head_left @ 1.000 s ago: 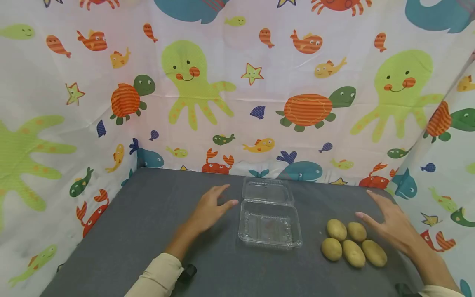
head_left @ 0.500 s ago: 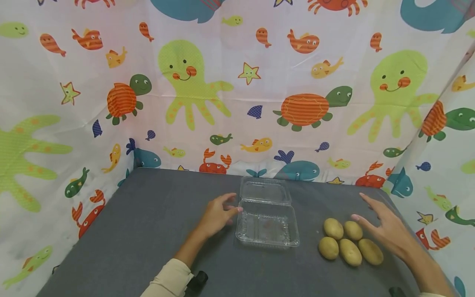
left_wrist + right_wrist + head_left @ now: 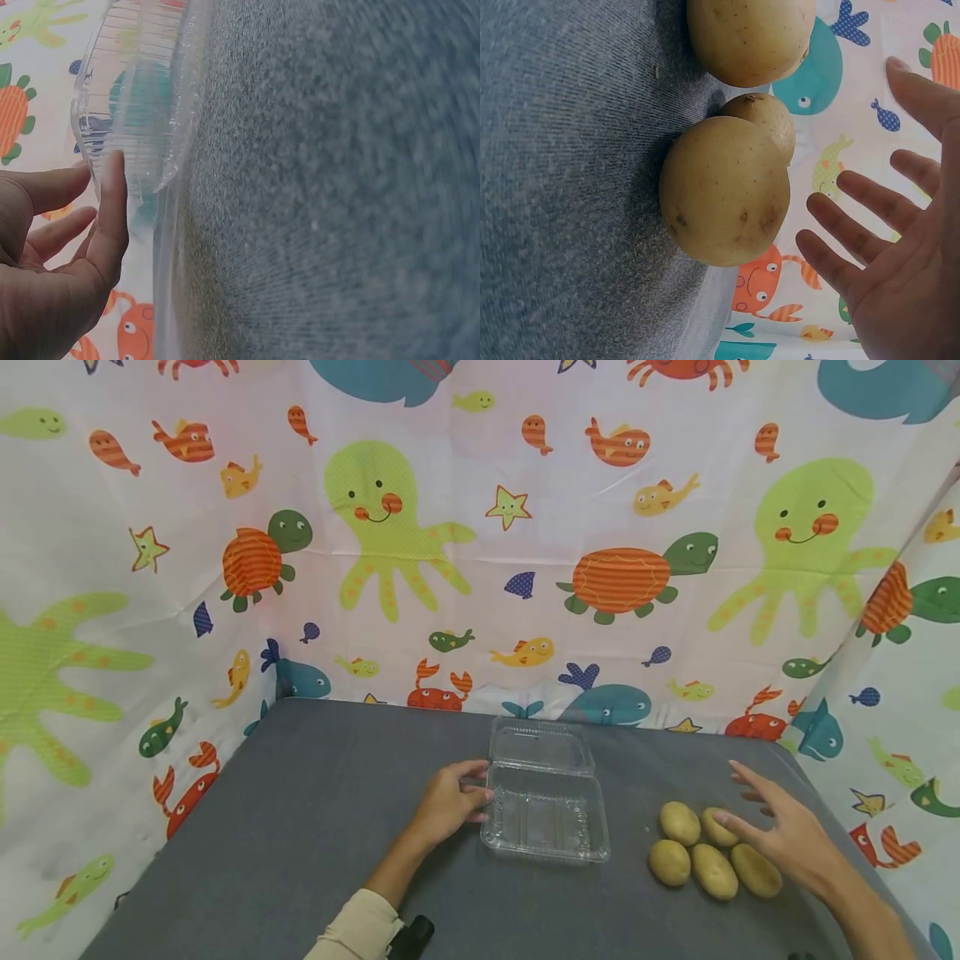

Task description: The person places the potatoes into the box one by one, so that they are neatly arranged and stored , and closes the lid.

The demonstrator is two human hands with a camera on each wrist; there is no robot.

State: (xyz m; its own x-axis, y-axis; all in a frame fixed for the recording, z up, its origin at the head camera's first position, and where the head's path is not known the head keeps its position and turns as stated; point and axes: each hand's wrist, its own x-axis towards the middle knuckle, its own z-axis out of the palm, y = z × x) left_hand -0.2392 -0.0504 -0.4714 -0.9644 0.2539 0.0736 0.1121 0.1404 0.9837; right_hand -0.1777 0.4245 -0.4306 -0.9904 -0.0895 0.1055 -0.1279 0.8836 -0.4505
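A clear plastic clamshell container (image 3: 544, 853) stands in the middle of the table with its lid (image 3: 542, 748) folded back. At its left side, my left hand (image 3: 444, 803) pinches the rim between thumb and fingers. In the left wrist view, the thumb tip meets the rim's edge and the index finger (image 3: 112, 206) lies along the outer wall. Several potatoes (image 3: 714, 872) lie in a cluster to the right. Just right of them hovers my right hand (image 3: 789, 835), fingers spread and holding nothing; its thumb overlaps the back right potato in the head view.
The table (image 3: 315, 827) is covered in dark grey cloth. Behind it and along both sides hangs a white curtain (image 3: 480, 460) printed with sea animals. A stretch of table separates the container from the potatoes.
My left hand has moved right and slightly nearer to me, reaching the container's left rim. The right hand has shifted a little, its thumb now over the potatoes. Container and potatoes have stayed put.
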